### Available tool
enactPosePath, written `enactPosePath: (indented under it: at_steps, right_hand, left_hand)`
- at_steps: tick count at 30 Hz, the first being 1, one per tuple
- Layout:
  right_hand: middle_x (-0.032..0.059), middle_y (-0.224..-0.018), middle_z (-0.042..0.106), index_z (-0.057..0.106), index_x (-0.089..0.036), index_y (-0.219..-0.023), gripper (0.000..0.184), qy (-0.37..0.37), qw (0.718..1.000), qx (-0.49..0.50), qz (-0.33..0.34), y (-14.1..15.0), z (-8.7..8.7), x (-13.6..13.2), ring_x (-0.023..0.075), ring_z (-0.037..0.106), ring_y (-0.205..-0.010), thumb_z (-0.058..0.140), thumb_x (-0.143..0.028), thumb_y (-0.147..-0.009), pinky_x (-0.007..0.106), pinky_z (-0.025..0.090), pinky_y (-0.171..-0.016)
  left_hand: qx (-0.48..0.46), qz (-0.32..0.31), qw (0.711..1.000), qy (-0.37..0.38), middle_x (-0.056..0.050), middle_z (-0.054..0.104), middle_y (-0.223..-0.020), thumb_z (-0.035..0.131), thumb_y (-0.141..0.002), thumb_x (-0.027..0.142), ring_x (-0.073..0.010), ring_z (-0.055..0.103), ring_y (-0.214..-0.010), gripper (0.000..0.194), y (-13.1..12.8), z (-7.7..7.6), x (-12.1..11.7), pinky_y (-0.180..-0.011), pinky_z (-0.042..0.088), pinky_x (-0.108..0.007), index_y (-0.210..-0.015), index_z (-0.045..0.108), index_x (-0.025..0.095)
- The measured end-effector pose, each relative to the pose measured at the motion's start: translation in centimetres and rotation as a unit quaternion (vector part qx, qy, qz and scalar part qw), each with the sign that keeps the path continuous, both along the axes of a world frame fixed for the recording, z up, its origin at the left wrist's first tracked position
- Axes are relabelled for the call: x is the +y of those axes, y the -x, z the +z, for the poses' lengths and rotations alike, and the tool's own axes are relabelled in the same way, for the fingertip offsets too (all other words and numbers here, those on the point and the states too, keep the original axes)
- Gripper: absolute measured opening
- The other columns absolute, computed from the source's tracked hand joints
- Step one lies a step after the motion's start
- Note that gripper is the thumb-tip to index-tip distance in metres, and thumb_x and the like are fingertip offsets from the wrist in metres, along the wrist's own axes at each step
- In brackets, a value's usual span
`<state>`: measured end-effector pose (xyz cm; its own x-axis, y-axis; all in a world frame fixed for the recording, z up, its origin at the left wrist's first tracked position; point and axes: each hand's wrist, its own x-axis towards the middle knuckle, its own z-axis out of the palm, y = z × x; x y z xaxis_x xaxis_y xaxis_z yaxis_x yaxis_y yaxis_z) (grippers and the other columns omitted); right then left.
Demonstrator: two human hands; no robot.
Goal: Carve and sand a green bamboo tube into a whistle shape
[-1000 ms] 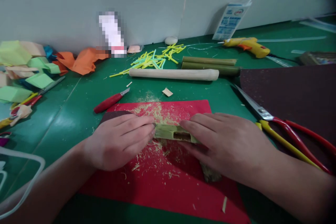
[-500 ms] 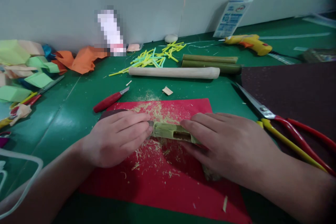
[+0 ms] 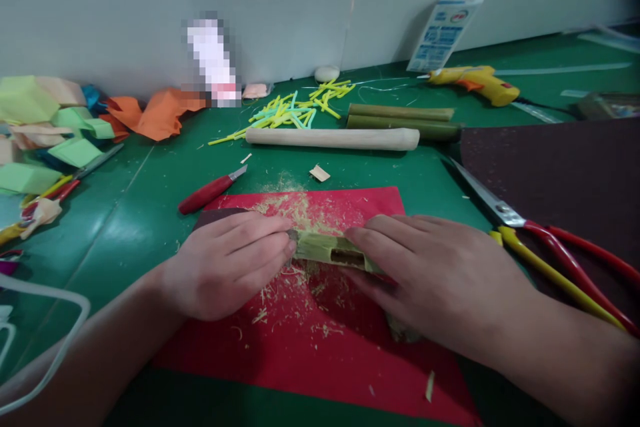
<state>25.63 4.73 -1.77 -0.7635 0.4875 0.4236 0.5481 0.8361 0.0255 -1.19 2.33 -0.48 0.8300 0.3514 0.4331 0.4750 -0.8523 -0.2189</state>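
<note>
A short green bamboo piece (image 3: 315,247) with a rectangular slot lies across the red sheet (image 3: 300,360), among pale shavings. My right hand (image 3: 425,273) is closed around its right end, which it hides. At the other end, my left hand (image 3: 230,263) is wrapped round a piece of dark sandpaper (image 3: 220,215) pressed against the bamboo. A grey edge of it shows at the fingertips; the rest is under the hand. Just beyond the left hand lies a red-handled knife (image 3: 210,193), touching nothing I hold.
A peeled bamboo stick (image 3: 330,139) and green bamboo lengths (image 3: 400,121) lie behind. To the right are red-handled scissors (image 3: 510,213) on a dark brown sheet (image 3: 555,167). Farther back are yellow straw pieces (image 3: 280,112), a glue gun (image 3: 475,83) and folded papers (image 3: 75,150).
My left hand has slid slightly right along the bamboo with the sandpaper, covering a little more of its left end. My right hand stays nearly in place.
</note>
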Motion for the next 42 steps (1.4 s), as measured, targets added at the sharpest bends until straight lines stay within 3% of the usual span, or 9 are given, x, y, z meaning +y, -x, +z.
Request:
enactPosePath:
  at_steps: [9,15,20,37,42]
  right_hand:
    - [0.0023,-0.075,0.069,0.066,-0.016,-0.088,0.011,-0.003,1.0,-0.003,-0.011,0.3,0.1,-0.4,0.0191,0.062,-0.064,0.056,-0.019,-0.083,0.033,0.04,-0.06]
    - [0.005,-0.081,0.071,0.065,-0.017,-0.087,0.016,-0.033,0.999,-0.005,-0.014,0.1,0.5,-0.1,0.0198,0.062,-0.069,0.049,-0.014,-0.086,0.034,0.039,-0.064]
    - [0.0055,-0.083,0.071,0.065,-0.017,-0.089,0.016,-0.051,0.999,-0.013,-0.006,0.1,0.6,0.0,0.021,0.062,-0.07,0.051,-0.011,-0.084,0.034,0.038,-0.063]
    - [0.006,-0.085,0.069,0.064,-0.018,-0.089,0.019,-0.054,0.998,-0.028,-0.006,-0.1,0.8,-0.1,0.0204,0.06,-0.073,0.048,-0.011,-0.085,0.034,0.036,-0.064]
    - [0.0058,-0.084,0.069,0.065,-0.017,-0.091,0.017,-0.049,0.999,-0.016,-0.006,0.1,0.6,0.0,0.02,0.061,-0.071,0.05,-0.012,-0.085,0.034,0.037,-0.064]
  left_hand:
    - [-0.029,-0.01,0.999,0.01,-0.005,0.072,-0.105,0.057,-0.091,0.011,-0.0195,0.063,-0.11,0.015,-0.6,-0.2,-0.1,-0.096,0.053,-0.033,-0.102,0.068,0.01]
    - [-0.034,0.047,0.998,-0.023,-0.005,0.072,-0.107,0.067,-0.086,0.013,-0.0196,0.064,-0.107,0.02,0.7,0.0,0.4,-0.088,0.057,-0.033,-0.106,0.067,0.014]
    - [-0.026,0.017,0.999,-0.029,-0.006,0.072,-0.105,0.07,-0.083,0.011,-0.0207,0.064,-0.107,0.021,0.5,0.1,0.4,-0.09,0.056,-0.033,-0.104,0.067,0.009]
    - [-0.012,0.006,1.0,-0.012,-0.005,0.073,-0.104,0.059,-0.091,0.012,-0.0191,0.066,-0.105,0.014,-0.2,0.2,0.2,-0.09,0.057,-0.033,-0.102,0.067,0.011]
    - [-0.034,0.038,0.998,-0.022,-0.005,0.073,-0.107,0.067,-0.086,0.013,-0.0189,0.064,-0.11,0.02,0.5,0.2,0.2,-0.095,0.054,-0.032,-0.106,0.067,0.013]
